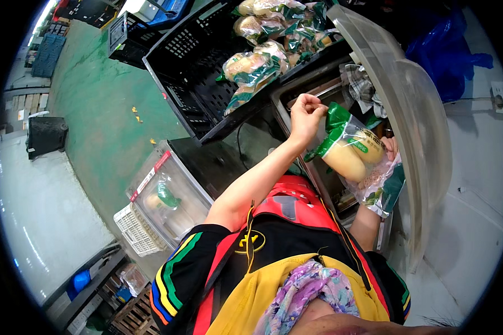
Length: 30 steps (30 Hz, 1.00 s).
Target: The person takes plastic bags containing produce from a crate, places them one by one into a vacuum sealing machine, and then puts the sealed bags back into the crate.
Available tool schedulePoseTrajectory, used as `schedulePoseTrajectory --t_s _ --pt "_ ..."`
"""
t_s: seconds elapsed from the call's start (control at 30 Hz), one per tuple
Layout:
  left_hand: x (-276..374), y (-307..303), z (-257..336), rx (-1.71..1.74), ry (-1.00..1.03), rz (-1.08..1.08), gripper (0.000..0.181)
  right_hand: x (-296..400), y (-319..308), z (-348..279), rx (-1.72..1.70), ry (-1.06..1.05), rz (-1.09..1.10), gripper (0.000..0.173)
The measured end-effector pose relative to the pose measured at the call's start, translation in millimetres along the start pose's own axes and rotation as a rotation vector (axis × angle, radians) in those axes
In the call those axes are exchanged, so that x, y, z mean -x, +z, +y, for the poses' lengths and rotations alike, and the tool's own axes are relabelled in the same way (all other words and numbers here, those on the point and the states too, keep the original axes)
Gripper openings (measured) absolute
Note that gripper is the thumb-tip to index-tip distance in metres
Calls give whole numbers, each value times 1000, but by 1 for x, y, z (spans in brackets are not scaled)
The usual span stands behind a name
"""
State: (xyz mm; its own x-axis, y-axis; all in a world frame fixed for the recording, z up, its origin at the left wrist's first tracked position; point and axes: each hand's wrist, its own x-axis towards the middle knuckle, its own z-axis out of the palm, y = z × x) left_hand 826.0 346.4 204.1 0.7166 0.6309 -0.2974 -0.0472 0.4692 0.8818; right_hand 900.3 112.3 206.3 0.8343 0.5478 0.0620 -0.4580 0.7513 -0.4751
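Before me is a clear plastic bag [347, 161] with green printing, holding pale yellowish root vegetables that look like lotus root. My left hand [307, 116] pinches the edge of its green end between thumb and fingers. My right hand [390, 147] grips the bag's far side, its forearm partly hidden behind the bag. The bag is held over the open chamber of what looks like a vacuum packing machine [286, 109]. The machine's clear domed lid [423, 109] stands raised just right of my right hand. A crumpled checked cloth [358, 86] lies at the chamber's far end.
A black plastic crate [193, 48] holds several filled bags [255, 67] beyond my left hand. At lower left, a clear cover [188, 197] has another bag [165, 194] beneath it, beside a white basket [136, 228]. A blue plastic bag [440, 54] and a wall socket [502, 98] are at right.
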Motion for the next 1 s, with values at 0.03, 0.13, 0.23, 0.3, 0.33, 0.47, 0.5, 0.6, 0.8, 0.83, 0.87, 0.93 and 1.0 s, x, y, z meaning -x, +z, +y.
schedulePoseTrajectory --t_s 0.03,0.13,0.23,0.3,0.33,0.47,0.5,0.6,0.8,0.83,0.87,0.93,1.0 --pt "2 -1 12 -154 237 -60 12 4 -3 -3 24 -7 23 17" --pt "-8 -31 73 -512 698 -8 14 7 -12 -7 74 -17 66 17" --pt "-52 -97 108 -783 848 198 24 9 -19 -5 98 -12 91 17" --pt "-74 -153 118 -1210 680 193 34 10 -22 -1 101 -4 98 18" --pt "-80 -172 118 -1349 620 92 41 11 -23 1 104 0 106 18" --pt "-108 -196 90 -1449 572 -287 61 13 -30 0 133 2 122 18" --pt "-119 -196 82 -1381 632 -327 57 12 -31 -1 146 1 123 18" --pt "-135 -204 59 -1316 697 -333 38 15 -36 -3 181 2 132 18" --pt "-162 -219 64 -620 527 173 14 20 -41 -2 643 -40 254 18" --pt "-160 -210 88 -612 549 250 14 22 -54 -6 956 -104 224 17" --pt "-154 -205 109 -658 512 333 17 26 -62 -11 650 -43 240 14" --pt "-137 -203 142 -555 629 357 19 27 -41 -2 292 49 393 15" --pt "-110 -189 180 -384 687 352 21 19 -4 5 342 -18 423 15"
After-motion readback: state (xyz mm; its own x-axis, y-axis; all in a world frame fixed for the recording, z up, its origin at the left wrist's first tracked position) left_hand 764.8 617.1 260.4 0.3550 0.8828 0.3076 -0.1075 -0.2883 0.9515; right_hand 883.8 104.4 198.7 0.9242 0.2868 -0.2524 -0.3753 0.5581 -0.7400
